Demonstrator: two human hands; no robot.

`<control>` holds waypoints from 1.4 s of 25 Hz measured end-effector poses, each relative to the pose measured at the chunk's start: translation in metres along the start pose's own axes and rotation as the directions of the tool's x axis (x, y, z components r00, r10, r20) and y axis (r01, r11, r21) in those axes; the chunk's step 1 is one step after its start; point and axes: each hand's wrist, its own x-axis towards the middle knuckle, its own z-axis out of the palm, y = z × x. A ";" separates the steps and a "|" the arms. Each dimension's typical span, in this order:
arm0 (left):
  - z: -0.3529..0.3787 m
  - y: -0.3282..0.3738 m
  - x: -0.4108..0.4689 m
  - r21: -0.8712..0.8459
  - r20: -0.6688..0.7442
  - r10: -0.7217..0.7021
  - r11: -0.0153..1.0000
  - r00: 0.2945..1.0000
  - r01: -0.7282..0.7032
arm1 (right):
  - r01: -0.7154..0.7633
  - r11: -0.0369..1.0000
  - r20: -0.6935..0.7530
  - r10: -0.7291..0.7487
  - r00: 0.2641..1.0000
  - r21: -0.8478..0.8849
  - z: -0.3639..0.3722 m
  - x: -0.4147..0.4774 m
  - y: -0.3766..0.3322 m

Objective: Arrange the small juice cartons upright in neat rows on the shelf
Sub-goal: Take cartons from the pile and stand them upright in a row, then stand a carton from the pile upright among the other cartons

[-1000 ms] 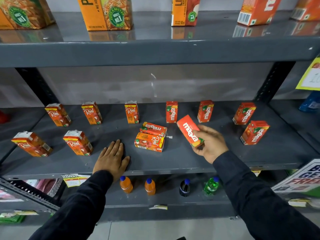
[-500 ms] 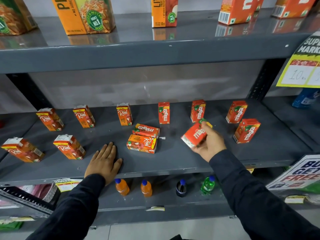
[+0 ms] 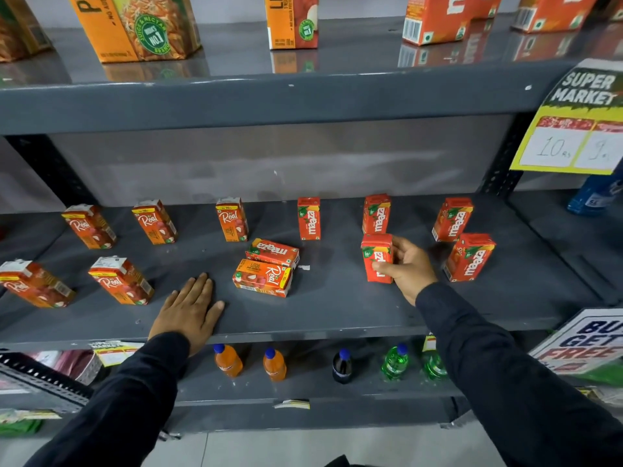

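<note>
The shelf [image 3: 337, 308] is dark grey. The juice cartons [image 3: 308, 218] on it are orange-red with white lettering and green leaf marks. Below stand 2 orange bottles [image 3: 228, 360] with blue caps, a dark bottle [image 3: 341, 366], and 2 green bottles [image 3: 393, 362]. Both sleeves [image 3: 505, 382] are black.

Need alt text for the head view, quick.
The right hand holds a red juice carton upright on the grey shelf. The left hand lies flat on it; two cartons lie on their sides mid-shelf.
</note>
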 end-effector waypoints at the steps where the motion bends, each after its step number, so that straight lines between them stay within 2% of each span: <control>1: 0.000 0.001 0.000 0.002 0.001 -0.006 1.000 1.000 0.006 | -0.001 0.999 0.016 0.002 1.000 -0.047 -0.006 0.003 0.003; 7: 0.002 0.004 -0.002 -0.004 -0.011 -0.037 0.999 0.999 0.037 | 0.046 0.949 0.152 0.002 0.988 -0.313 -0.036 0.013 0.011; 11: 0.003 0.005 -0.003 -0.020 -0.021 -0.026 0.999 0.999 0.025 | 0.058 0.944 0.138 -0.013 0.990 -0.326 -0.036 0.009 0.010; 12: 0.003 0.005 -0.005 -0.030 -0.026 -0.022 0.999 0.999 0.021 | 0.061 0.962 0.096 -0.036 0.995 -0.268 -0.034 0.006 0.012; 13: 0.002 0.005 -0.005 -0.044 -0.034 -0.015 0.999 0.999 0.013 | 0.068 0.982 -0.014 -0.071 0.997 -0.178 -0.029 -0.001 0.014; 14: 0.002 0.003 -0.006 -0.062 -0.040 -0.008 0.998 0.999 0.006 | 0.101 0.992 -0.196 -0.115 0.974 -0.077 -0.021 -0.010 0.018; 15: 0.001 0.001 -0.004 -0.077 -0.045 -0.001 0.997 0.999 -0.002 | 0.168 0.985 -0.401 -0.167 0.901 -0.035 -0.008 -0.022 0.023; 16: 0.000 0.000 -0.003 -0.083 -0.044 0.009 0.996 0.999 -0.013 | 0.231 0.971 -0.529 -0.232 0.816 -0.070 0.007 -0.035 0.032; 17: 0.000 -0.002 -0.002 -0.086 -0.040 0.019 0.996 0.999 -0.023 | 0.255 0.958 -0.553 -0.285 0.783 -0.131 0.027 -0.046 0.040; 18: 0.000 -0.004 0.000 -0.088 -0.041 0.030 0.996 0.999 -0.033 | 0.276 0.945 -0.494 -0.327 0.806 -0.175 0.049 -0.052 0.046; 21: 0.001 -0.015 0.002 -0.071 -0.056 0.086 0.993 0.995 -0.090 | 0.284 0.885 -0.111 -0.346 0.932 -0.368 0.109 -0.054 0.046; 22: 0.001 -0.019 0.003 -0.068 -0.064 0.115 0.991 0.991 -0.120 | 0.285 0.842 0.003 -0.320 0.948 -0.458 0.124 -0.048 0.042; 24: 0.002 -0.023 0.002 -0.076 -0.067 0.151 0.985 0.986 -0.156 | 0.280 0.761 0.119 -0.261 0.958 -0.585 0.145 -0.037 0.036; 28: 0.004 -0.022 0.001 -0.088 -0.068 0.133 0.986 0.989 -0.139 | 0.205 0.707 0.133 -0.156 0.979 -0.677 0.158 -0.026 0.038; 32: 0.004 -0.021 -0.002 -0.094 -0.075 0.127 0.987 0.989 -0.134 | 0.163 0.736 0.068 -0.157 0.985 -0.657 0.163 -0.026 0.039; 35: 0.004 -0.020 -0.003 -0.080 -0.088 0.124 0.988 0.988 -0.132 | 0.173 0.732 0.076 -0.163 0.984 -0.659 0.164 -0.030 0.039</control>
